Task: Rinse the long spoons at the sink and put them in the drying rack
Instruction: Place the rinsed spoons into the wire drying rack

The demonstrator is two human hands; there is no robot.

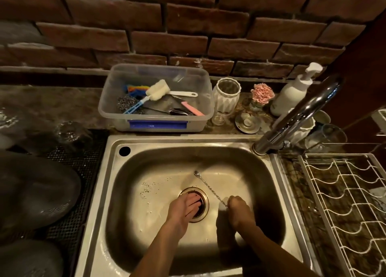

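A long thin spoon [208, 186] with a twisted handle lies slanted in the steel sink [117, 172], its small bowl pointing to the back. My right hand [238, 211] grips the near end of its handle, right of the drain. My left hand [187, 206] rests with straight fingers on the drain strainer [203, 201] at the sink's middle. The white wire drying rack [342, 199] stands on the counter to the right of the sink and holds nothing that I can see. No water runs from the faucet [296, 120].
A clear plastic tub [155, 98] with brushes and scourers sits behind the sink. A white vase [226, 95], a pink flower [262, 94] and a pump bottle [292, 93] line the brick wall. Glasses stand upside down on a dark mat [69, 134] at the left.
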